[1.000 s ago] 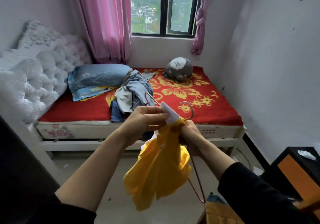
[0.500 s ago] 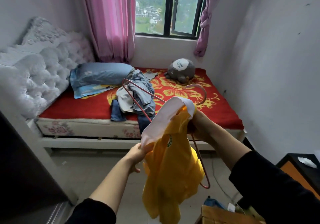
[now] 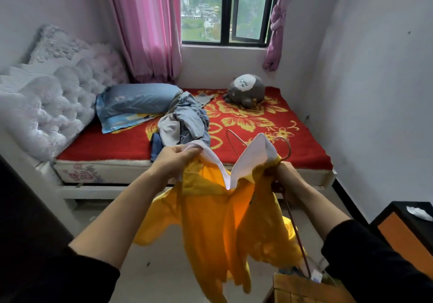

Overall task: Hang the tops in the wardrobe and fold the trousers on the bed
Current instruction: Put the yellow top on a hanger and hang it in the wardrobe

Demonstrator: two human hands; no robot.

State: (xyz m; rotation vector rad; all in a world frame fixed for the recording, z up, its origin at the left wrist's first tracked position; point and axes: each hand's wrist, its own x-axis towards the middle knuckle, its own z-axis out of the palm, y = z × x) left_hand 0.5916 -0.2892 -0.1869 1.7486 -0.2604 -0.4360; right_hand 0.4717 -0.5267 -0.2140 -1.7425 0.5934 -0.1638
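Observation:
A yellow top (image 3: 218, 220) with a white collar hangs in front of me, above the floor. My left hand (image 3: 174, 162) grips the left end of the collar. My right hand (image 3: 284, 181) holds the right shoulder of the top together with a pink wire hanger (image 3: 234, 142). The hanger's upper bar shows between the collar halves and its lower part runs down behind the top. A heap of grey and blue clothes (image 3: 185, 124) lies on the red flowered bed (image 3: 269, 124).
A blue pillow (image 3: 136, 102) and a grey plush toy (image 3: 246, 89) lie on the bed. A tufted white headboard (image 3: 46, 106) is at left. A black and orange cabinet (image 3: 407, 227) stands at right, and a wooden box (image 3: 304, 288) at bottom right.
My left hand rose from under the top and took the collar's left end, spreading the neck open. The hanger now sits lower, inside the neckline. My view shifted closer to the bed.

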